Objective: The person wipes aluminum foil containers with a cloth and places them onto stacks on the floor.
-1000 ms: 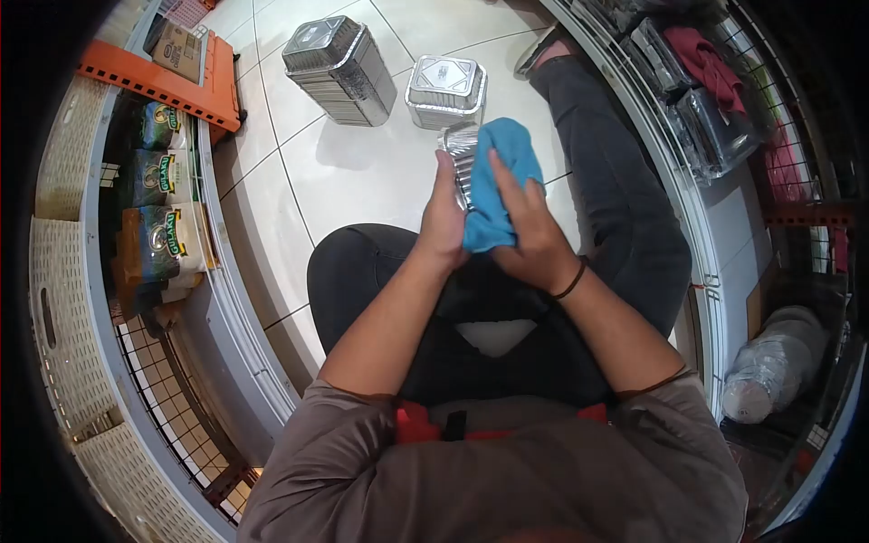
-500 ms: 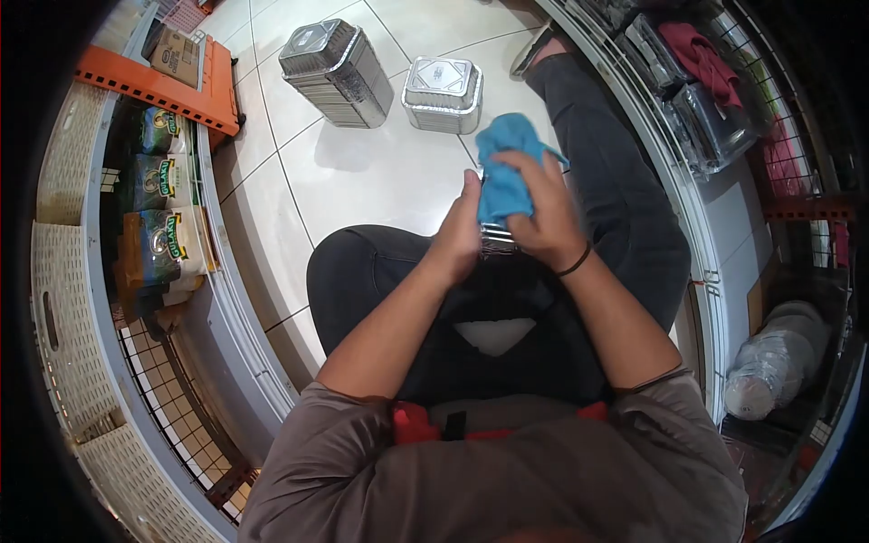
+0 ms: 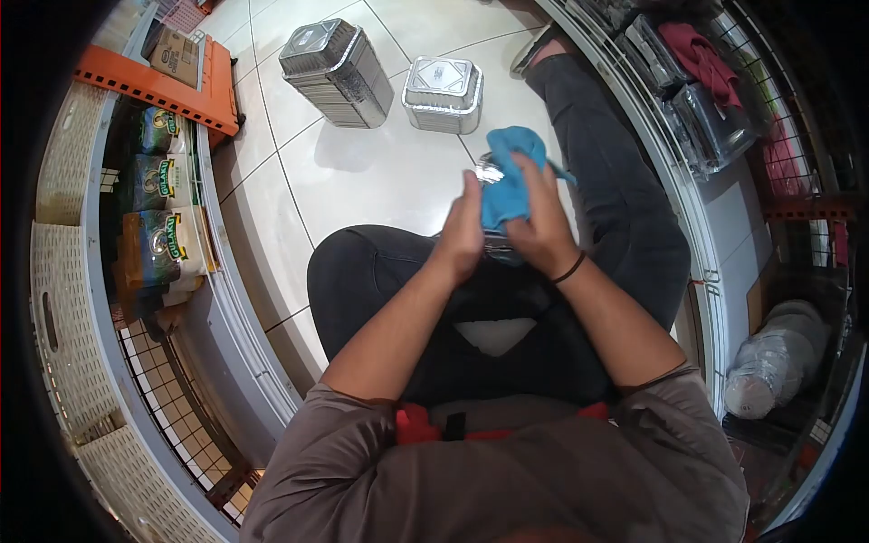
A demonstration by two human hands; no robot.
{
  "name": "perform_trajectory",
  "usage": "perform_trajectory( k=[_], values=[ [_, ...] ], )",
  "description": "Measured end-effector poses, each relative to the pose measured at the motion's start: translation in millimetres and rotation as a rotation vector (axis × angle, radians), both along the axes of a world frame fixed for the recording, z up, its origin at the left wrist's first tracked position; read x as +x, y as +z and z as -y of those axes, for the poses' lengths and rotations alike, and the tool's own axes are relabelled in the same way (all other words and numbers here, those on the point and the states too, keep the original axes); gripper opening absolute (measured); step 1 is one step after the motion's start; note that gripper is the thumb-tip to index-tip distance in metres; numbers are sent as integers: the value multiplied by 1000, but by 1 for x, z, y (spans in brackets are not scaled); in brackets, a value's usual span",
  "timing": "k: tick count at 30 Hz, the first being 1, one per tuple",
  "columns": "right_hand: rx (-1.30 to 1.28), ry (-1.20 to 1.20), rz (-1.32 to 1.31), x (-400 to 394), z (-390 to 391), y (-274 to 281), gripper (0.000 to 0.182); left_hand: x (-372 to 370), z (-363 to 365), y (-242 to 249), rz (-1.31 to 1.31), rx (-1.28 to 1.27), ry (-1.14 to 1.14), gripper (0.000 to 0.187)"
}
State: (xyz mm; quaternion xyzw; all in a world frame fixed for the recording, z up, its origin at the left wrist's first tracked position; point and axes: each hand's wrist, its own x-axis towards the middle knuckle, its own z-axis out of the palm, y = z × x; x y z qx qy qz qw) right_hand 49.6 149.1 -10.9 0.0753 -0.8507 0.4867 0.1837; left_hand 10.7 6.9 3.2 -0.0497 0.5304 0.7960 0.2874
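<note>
Between my two hands is a shiny aluminium foil container (image 3: 490, 171), mostly covered by a blue cloth (image 3: 505, 197). My left hand (image 3: 463, 228) grips the container along its left side, thumb up. My right hand (image 3: 547, 223) is closed on the cloth and presses it against the container's top and right side. On the floor ahead stands a tall stack of upside-down foil containers (image 3: 348, 86), and to its right a shorter foil stack (image 3: 443, 98). The held container's lower part is hidden by my hands.
White floor tiles (image 3: 303, 172) lie between my legs and the stacks. A shelf at left holds bags of sugar (image 3: 163, 244) beside an orange metal beam (image 3: 136, 86). At right, a shelf carries plastic-wrapped packs (image 3: 711, 131) and a wrapped roll (image 3: 769, 371).
My right hand and the cloth have shifted slightly right and down over the container. More of its shiny foil shows at the upper left. The stacks stay put.
</note>
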Motion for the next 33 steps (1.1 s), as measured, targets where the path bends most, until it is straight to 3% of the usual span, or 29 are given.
perform_trajectory(
  k=[3, 7, 12, 18, 22, 28, 33],
  values=[
    [179, -16, -29, 7, 5, 0, 66, -3, -1, 6, 66, -72, 123, 73],
    [35, 78, 74, -12, -16, 15, 73, 9, 8, -11, -336, -125, -174, 71],
    [24, -21, 104, 2, -5, -4, 79, 4, 7, -13, -380, -122, -73, 69],
    [208, 210, 161, -6, -16, 11, 84, 8, 7, -15, -366, -90, -100, 63],
    [-173, -8, 55, -9, -13, -7, 83, 12, -7, -1, -178, 76, 102, 58],
    [77, 71, 140, 6, 3, -4, 83, -5, 2, -14, -61, 26, 144, 57],
    [-85, 66, 91, -10, -10, 3, 88, 3, -2, -4, -71, 177, 174, 61]
  ],
)
